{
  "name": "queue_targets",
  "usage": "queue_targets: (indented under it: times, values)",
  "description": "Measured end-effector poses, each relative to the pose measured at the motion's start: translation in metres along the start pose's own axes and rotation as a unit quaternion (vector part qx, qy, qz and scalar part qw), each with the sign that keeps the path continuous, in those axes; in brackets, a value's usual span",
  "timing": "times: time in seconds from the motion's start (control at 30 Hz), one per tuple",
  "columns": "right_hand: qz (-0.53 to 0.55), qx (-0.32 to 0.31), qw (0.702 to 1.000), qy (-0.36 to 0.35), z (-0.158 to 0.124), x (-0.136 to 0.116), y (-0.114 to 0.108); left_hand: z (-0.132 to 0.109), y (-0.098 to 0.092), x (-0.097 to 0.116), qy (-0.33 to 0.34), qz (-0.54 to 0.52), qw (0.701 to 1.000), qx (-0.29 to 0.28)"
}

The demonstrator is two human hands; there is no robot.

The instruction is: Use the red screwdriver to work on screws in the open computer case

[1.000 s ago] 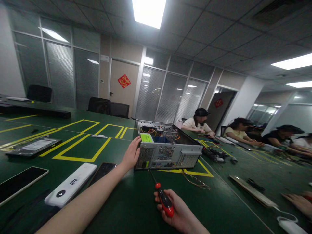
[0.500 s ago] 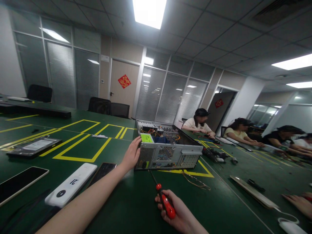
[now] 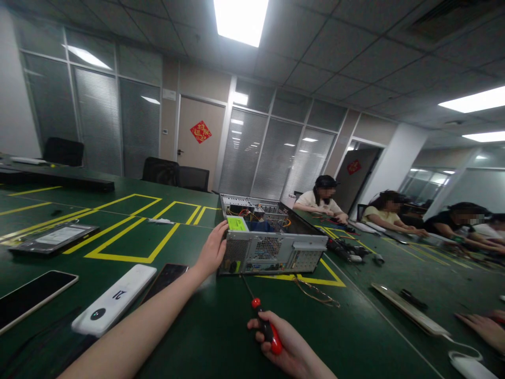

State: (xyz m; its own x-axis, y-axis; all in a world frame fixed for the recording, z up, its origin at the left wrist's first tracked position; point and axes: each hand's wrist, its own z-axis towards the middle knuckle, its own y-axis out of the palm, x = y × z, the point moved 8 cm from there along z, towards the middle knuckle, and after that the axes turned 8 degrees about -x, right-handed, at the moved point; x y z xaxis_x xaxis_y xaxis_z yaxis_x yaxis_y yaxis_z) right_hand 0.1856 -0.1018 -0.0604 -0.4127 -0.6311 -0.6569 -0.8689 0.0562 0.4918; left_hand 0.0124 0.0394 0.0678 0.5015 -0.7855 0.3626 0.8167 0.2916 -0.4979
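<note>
Closed the right hand (image 3: 292, 351) a shade further round the red screwdriver (image 3: 275, 343) since half a second ago, hiding more of the handle; kept all else in place. Gripping that handle in a wrapped fist close to the near edge of the green table (image 3: 221, 326), shaft aimed at the computer case (image 3: 276, 247), tip just short of it. Laying the left hand (image 3: 213, 250), fingers extended, against the case's near left corner, just beside a green label (image 3: 238, 223). Case open-topped, mid-table, on yellow tape lines. Toward the left edge: white box (image 3: 114, 297), dark phone (image 3: 165, 276) touching it. By the right edge: another person's hand (image 3: 483, 326).
</note>
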Motion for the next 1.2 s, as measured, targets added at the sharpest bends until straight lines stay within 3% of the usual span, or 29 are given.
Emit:
queue_targets:
  times: [0.33,0.53,1.2]
  values:
    - [0.013,-0.015,1.000,-0.016,-0.0006,-0.0026,0.0059,-0.0005,0.0010,-0.0008,-0.005,0.002,1.000,-0.004]
    - [-0.026,0.025,0.999,-0.022,-0.0033,-0.0045,0.0020,-0.0003,-0.0002,0.0004,-0.006,0.000,1.000,-0.004]
    - [0.043,0.024,0.998,-0.031,-0.0012,-0.0040,-0.0019,0.0001,-0.0001,0.0018,0.001,0.002,1.000,0.002]
